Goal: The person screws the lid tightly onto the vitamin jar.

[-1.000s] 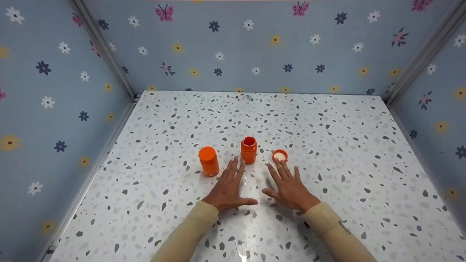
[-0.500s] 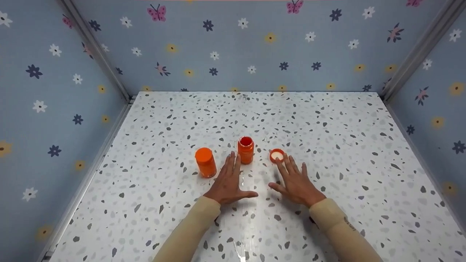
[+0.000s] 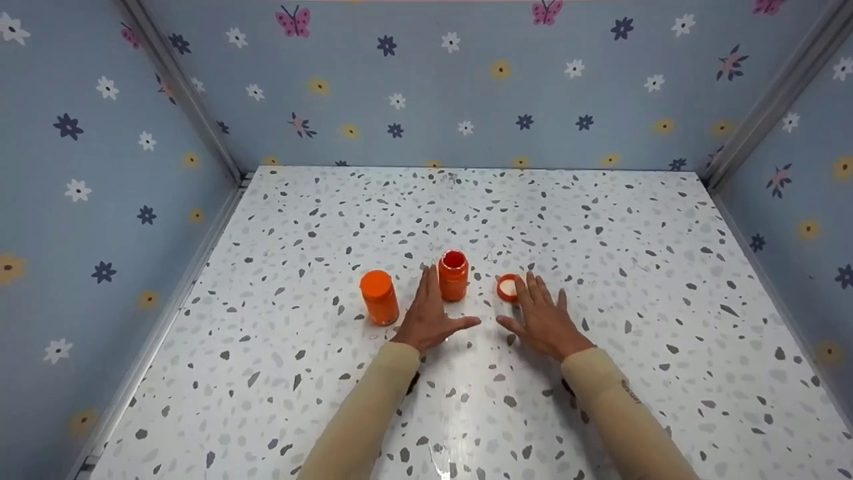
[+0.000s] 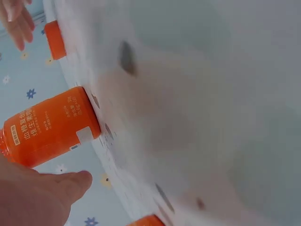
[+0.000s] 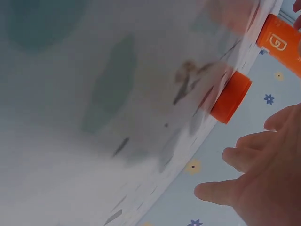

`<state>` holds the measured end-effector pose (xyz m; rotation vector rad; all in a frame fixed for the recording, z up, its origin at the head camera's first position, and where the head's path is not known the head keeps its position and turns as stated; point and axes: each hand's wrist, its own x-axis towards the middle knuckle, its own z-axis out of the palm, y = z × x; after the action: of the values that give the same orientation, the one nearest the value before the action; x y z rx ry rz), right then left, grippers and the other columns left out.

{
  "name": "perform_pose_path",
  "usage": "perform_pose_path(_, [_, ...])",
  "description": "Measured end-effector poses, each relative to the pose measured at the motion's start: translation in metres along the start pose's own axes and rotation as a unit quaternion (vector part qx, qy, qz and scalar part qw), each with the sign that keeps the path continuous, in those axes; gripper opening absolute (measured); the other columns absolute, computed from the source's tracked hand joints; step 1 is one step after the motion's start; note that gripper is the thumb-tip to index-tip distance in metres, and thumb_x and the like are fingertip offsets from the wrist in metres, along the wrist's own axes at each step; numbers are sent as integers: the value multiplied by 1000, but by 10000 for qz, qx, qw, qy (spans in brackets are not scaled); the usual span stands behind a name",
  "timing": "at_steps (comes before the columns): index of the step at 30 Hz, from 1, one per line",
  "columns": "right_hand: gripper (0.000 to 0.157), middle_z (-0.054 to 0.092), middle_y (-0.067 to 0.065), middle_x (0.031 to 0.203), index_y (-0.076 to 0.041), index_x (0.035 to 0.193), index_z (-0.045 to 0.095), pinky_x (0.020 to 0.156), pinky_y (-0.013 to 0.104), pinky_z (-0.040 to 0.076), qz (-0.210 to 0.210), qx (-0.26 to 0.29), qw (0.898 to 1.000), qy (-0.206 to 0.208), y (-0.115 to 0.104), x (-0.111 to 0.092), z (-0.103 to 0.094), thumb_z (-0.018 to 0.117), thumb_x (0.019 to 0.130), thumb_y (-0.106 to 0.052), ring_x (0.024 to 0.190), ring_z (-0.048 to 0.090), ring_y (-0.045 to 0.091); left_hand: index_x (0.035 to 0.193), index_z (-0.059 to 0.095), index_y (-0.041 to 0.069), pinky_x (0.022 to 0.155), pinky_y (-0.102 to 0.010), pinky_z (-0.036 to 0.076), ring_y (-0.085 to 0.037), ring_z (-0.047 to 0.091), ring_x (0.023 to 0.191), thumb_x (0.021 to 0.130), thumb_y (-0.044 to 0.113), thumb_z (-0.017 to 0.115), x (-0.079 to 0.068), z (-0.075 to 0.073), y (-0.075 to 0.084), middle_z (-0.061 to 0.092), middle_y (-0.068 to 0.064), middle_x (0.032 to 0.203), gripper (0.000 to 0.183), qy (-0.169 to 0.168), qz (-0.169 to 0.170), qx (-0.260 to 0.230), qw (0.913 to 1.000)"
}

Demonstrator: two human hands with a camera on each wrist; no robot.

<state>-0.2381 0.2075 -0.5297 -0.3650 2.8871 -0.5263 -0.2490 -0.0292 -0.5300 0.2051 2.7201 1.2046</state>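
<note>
An uncapped orange bottle [image 3: 454, 280] stands upright mid-table, its mouth showing; white lettering covers its side in the left wrist view. My left hand [image 3: 426, 319] has straight fingers just left of that bottle and the thumb spread to the right. Nothing is in its grasp. Further left stands a second orange bottle [image 3: 381, 303] with its cap on. The loose orange cap [image 3: 507, 287] lies with its white inside up, right of the uncapped bottle. Straight fingers of my right hand [image 3: 545, 323] overlap the cap's right edge in the head view; in the right wrist view the cap [image 5: 231, 97] sits beyond the fingertips.
The speckled white table [image 3: 600, 253] carries the bottles and cap. Blue flower-patterned panels [image 3: 426, 87] enclose it at the back and on both sides, with metal posts [image 3: 186, 93] at the corners.
My left hand has moved forward beside the uncapped bottle. My right hand has shifted forward and slightly right at the cap. The bottles and cap stay in place.
</note>
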Motion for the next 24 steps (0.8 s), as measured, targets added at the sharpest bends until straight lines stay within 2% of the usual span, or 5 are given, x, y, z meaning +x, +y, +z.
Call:
perform_pose_path(5, [86, 8, 21, 164, -3, 159, 9, 114, 67, -3, 312, 0, 9994, -176, 1, 13, -1, 48, 102, -53, 150, 4, 39, 159, 7, 6, 117, -48, 26, -31, 26, 148, 80, 38, 85, 14, 5, 4, 17, -15, 164, 115, 356, -321, -846, 9953])
perform_pose_path(11, [81, 11, 19, 164, -4, 159, 12, 113, 69, -4, 386, -83, 9986, -358, -2, 25, -6, 51, 103, -46, 150, 8, 38, 156, 17, 4, 114, -47, 32, -29, 43, 137, 86, 24, 81, 26, 9, 10, 39, -14, 153, 96, 678, -242, -1365, 9880])
perform_pose_path(18, [64, 25, 20, 161, -8, 156, 28, 110, 73, 6, 231, -400, 9983, -353, -6, 30, -8, 55, 103, -32, 147, 24, 38, 146, 31, 4, 111, -44, 37, -28, 50, 129, 93, 20, 73, 32, 10, 14, 49, -15, 144, 70, 1012, -308, -1397, 9845])
perform_pose_path(21, [55, 37, 22, 153, -9, 150, 37, 108, 76, 13, 4, -524, 9985, -171, -7, 29, -8, 58, 102, -23, 140, 35, 41, 143, 33, 4, 111, -43, 38, -29, 51, 129, 94, 19, 72, 32, 11, 15, 50, -16, 143, 65, 1065, -289, -1358, 9846])
perform_pose_path(24, [53, 46, 23, 142, -10, 149, 41, 106, 76, 19, -164, -686, 9975, -2, -9, 28, -8, 61, 100, -18, 132, 44, 42, 141, 32, 4, 111, -43, 37, -29, 50, 129, 95, 19, 71, 31, 11, 14, 49, -17, 143, 62, 1021, -188, -1345, 9855])
